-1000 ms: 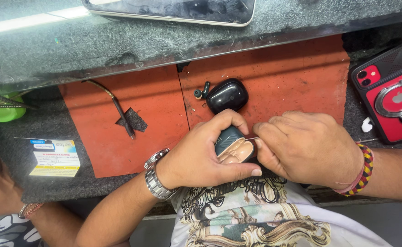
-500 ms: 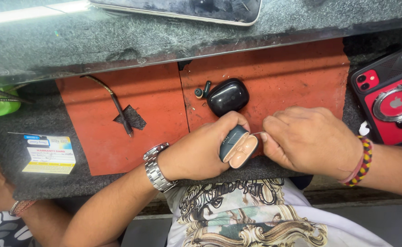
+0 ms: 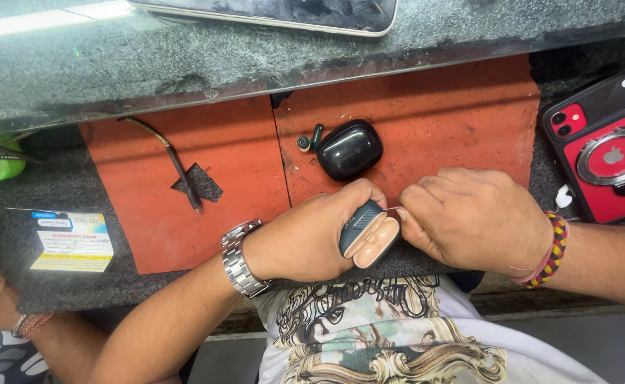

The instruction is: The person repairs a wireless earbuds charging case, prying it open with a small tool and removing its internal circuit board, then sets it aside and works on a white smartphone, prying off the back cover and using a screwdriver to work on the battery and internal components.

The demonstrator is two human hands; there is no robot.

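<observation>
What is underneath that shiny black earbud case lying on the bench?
The black earbud case rests on an orange-red mat, which lies on a dark grey bench. The patch of mat directly beneath it is covered, so nothing there can be seen.

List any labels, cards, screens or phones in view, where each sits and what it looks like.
Card: left on the dark mat, rectangular, white with blue and yellow bands.
Phone: right edge, back up, red and black case with a ring.
Screen device: top ledge, dark glass, light rim.
</observation>
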